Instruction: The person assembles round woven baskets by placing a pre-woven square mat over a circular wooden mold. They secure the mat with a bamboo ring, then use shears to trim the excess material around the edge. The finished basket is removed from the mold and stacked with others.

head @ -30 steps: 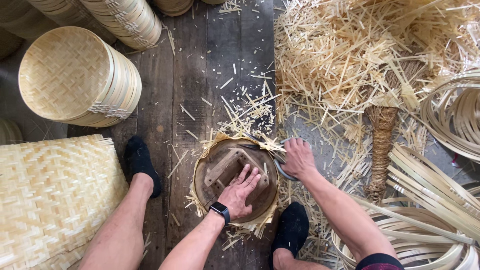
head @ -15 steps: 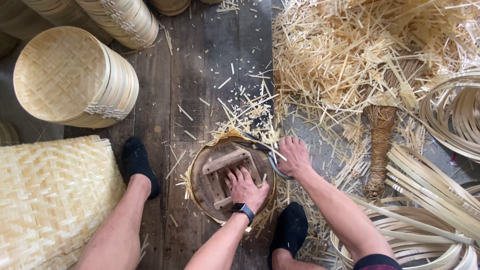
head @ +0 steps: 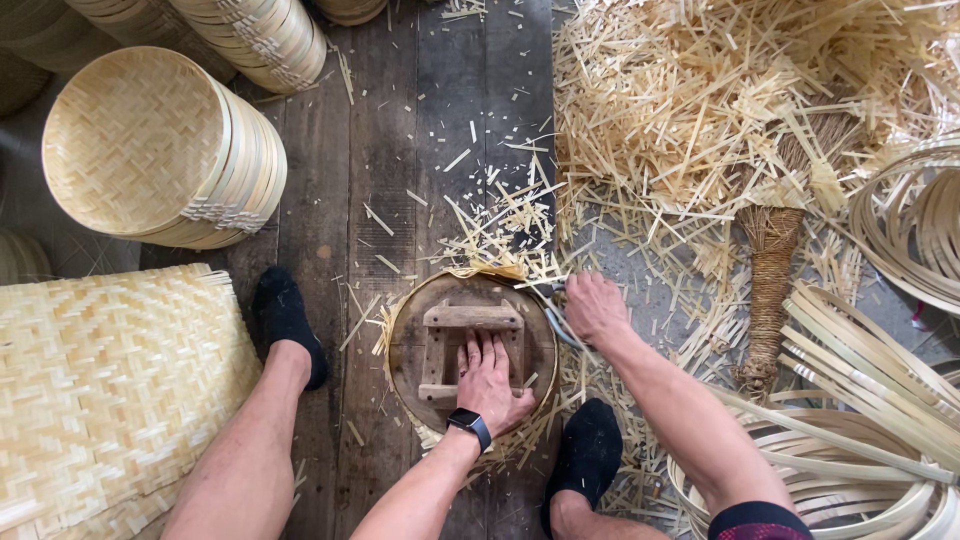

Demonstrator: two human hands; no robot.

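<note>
A round wooden form (head: 420, 345) with a wooden cross-frame (head: 470, 318) lies on the plank floor between my feet, with woven bamboo sticking out around its rim. My left hand (head: 490, 380), a dark watch on its wrist, presses flat on the form, fingers on the frame. My right hand (head: 593, 305) grips scissors (head: 556, 312) with blue handles at the form's right rim, blades against the protruding bamboo strips.
Stacks of round woven bamboo lids (head: 160, 150) stand at the upper left. Flat woven bamboo mats (head: 100, 380) lie at left. A heap of bamboo trimmings (head: 720, 110) fills the upper right. A straw broom (head: 770, 270) and coiled bamboo hoops (head: 860, 440) lie at right.
The form has turned under my left hand, its cross-frame now lying level. My left hand has shifted lower on it. My right hand stays at the right rim.
</note>
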